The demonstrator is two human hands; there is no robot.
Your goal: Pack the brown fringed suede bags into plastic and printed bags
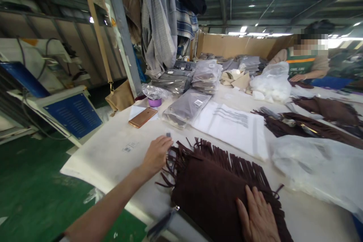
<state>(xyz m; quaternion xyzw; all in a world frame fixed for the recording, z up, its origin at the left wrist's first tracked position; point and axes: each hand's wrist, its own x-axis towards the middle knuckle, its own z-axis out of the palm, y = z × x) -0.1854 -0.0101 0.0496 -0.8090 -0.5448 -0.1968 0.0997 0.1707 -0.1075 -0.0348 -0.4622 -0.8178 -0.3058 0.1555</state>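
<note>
A dark brown fringed suede bag point(210, 189) lies flat on the white-covered table in front of me. My right hand point(259, 215) rests spread on the bag's right part, palm down. At the bag's upper left corner is my left hand point(155, 155), its fingers pressed together beside the fringe point(227, 155). A small grey piece point(168, 135) shows at its fingertips; what the fingers grip is hidden. A zipper pull with a dark grey wrapped tassel point(161, 223) hangs at the bag's near edge.
A phone point(142, 117), a purple tape roll point(154, 102) and bagged grey goods point(187, 107) lie beyond. More brown fringed bags point(326, 107) and clear plastic bags point(320, 166) are at right. Another person point(303, 60) works across the table. A metal post point(121, 34) stands left.
</note>
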